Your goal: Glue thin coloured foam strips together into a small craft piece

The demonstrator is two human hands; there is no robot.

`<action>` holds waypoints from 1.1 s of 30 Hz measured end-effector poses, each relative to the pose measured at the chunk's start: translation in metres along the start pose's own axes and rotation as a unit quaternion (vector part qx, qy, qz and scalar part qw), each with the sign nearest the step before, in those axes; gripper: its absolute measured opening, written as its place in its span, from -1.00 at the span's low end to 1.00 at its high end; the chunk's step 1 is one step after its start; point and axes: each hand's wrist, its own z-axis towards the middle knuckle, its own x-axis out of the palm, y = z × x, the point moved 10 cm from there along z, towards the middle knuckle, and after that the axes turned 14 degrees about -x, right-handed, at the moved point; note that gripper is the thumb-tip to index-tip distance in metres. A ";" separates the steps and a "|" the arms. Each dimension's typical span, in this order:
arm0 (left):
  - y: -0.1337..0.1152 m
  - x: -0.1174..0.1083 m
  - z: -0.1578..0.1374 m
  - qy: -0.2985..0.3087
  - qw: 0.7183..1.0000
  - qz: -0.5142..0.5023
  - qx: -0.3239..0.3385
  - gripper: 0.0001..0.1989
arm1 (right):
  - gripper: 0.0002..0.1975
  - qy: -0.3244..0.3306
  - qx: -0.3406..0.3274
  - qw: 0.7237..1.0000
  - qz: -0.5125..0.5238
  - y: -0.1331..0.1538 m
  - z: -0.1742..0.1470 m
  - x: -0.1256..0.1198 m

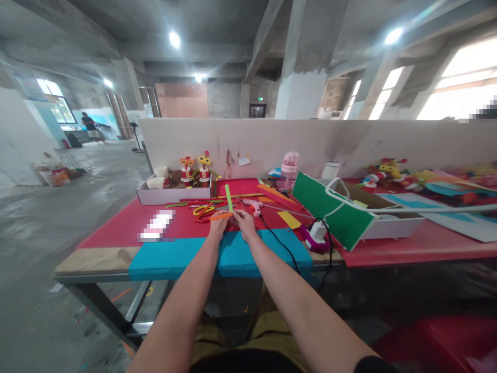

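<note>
Orange strip (pixel 220 216) pinched in left hand (pixel 219 226), right hand (pixel 245 221) pinching beside; glue gun (pixel 254 206) just beyond; a stray reach could burn fingers.

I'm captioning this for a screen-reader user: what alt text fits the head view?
Two bare hands, left hand and right hand, meet over an orange paper strip and a green paper strip on a red table. Scissors, a glue gun and a green paper bag lie around them.
</note>
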 end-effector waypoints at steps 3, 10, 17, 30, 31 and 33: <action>0.002 -0.001 0.001 0.000 1.000 0.009 -0.007 -0.78 | -0.60 -0.001 -0.004 1.000 -0.006 0.001 0.000 0.000; 0.002 -0.001 0.001 0.003 1.000 -0.003 0.006 -0.75 | -0.62 -0.023 -0.012 1.000 -0.017 -0.003 0.002 -0.005; 0.004 0.007 0.004 0.034 0.999 0.029 -0.011 -0.75 | -0.62 -0.077 -0.021 0.997 -0.018 -0.006 0.004 -0.017; 0.002 -0.003 0.002 -0.019 0.999 0.040 -0.007 -0.73 | -0.64 -0.026 -0.008 1.000 0.004 -0.001 0.002 -0.004; 0.002 -0.003 0.003 -0.019 0.999 0.041 -0.008 -0.73 | -0.65 -0.025 -0.009 1.000 0.002 0.000 0.001 -0.003; 0.003 -0.002 0.003 -0.011 0.999 0.040 -0.011 -0.72 | -0.66 -0.021 -0.016 1.000 -0.009 0.003 0.001 -0.003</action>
